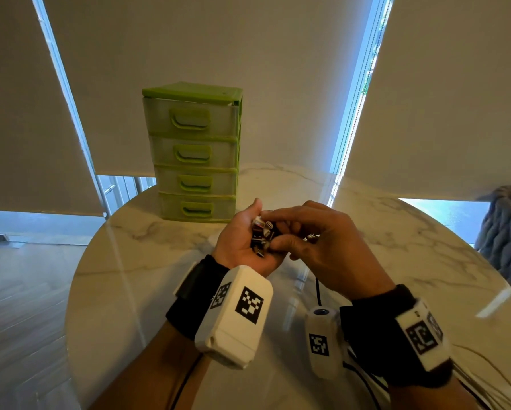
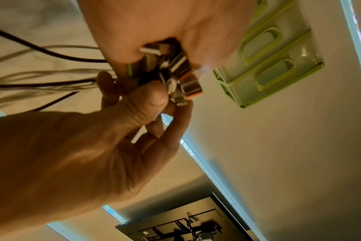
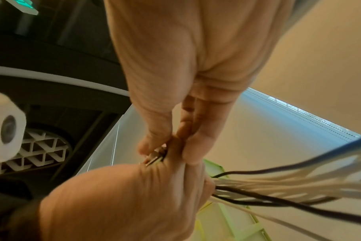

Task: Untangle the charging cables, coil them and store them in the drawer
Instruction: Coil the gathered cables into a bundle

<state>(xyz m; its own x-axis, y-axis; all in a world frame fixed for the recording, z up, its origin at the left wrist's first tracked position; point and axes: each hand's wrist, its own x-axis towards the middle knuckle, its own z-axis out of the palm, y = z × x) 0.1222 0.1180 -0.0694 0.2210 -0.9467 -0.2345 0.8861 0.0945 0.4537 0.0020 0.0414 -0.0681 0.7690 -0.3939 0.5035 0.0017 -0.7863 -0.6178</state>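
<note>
hands (image 1: 248, 241) (image 1: 322, 250) both grip cable plugs (image 1: 261, 235).

You're in a home living space: a round marble-look table (image 1: 396, 261), roller blinds (image 1: 218, 39) over tall windows, wood flooring (image 1: 26, 291), a chunky knitted throw (image 1: 508, 232).

Pale roller blinds (image 1: 218, 39) behind a round marble table (image 1: 396, 247); perhaps wooden floor (image 1: 20, 306).
</note>
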